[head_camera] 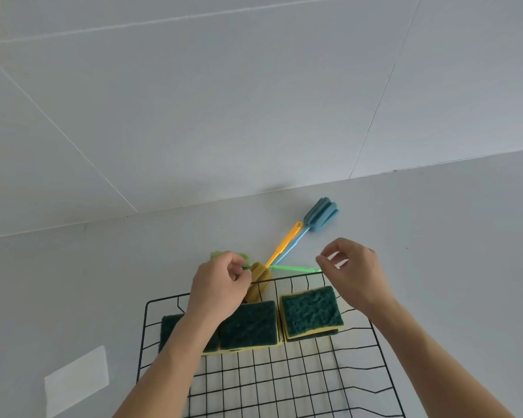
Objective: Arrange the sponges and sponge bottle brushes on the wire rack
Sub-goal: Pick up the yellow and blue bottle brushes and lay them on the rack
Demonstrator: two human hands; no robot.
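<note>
A black wire rack (284,384) lies on the pale counter. Green-and-yellow sponges rest across its far end: one at the left (168,327) partly under my left forearm, one in the middle (249,324), and a stack at the right (311,310). Just beyond the rack lie three sponge bottle brushes with crossed handles: blue (320,214), orange (258,282) and green (293,269). My left hand (218,286) pinches the green brush near its foam head. My right hand (355,271) hovers at the tip of the green handle, fingers curled and apart; contact is unclear.
A white sheet of paper (76,380) lies on the counter left of the rack. A tiled wall (254,101) rises behind the counter. The near part of the rack's grid is bare wire.
</note>
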